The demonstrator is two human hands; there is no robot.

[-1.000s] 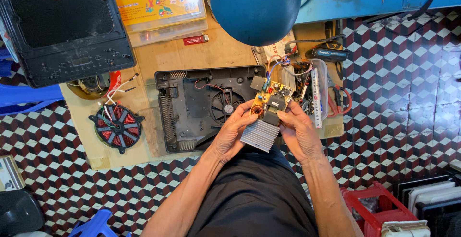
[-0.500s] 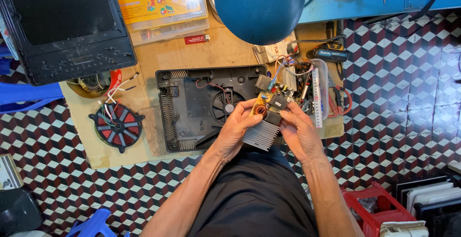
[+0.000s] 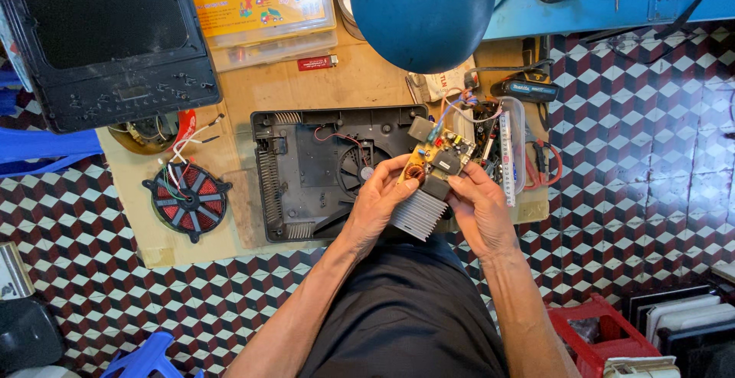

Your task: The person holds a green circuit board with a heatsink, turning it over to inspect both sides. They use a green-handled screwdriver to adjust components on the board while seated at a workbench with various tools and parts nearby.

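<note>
both hands hold a circuit board [image 3: 438, 158] just above the open black case [image 3: 321, 167]. the left hand [image 3: 380, 198] grips its left edge near the copper coil, the right hand [image 3: 478, 208] clasps the right side (fingers curled round it). a finned heatsink [image 3: 419, 213] hangs under the board, between the palms.

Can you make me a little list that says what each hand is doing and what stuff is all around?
left hand: holds the circuit board by its left edge
right hand: holds the same board from the right
under the board: ribbed metal block
behind the hands: open black casing with a fan
left side: red round coil on cardboard
top: blue lamp shade
floor: checkered tiles
</note>
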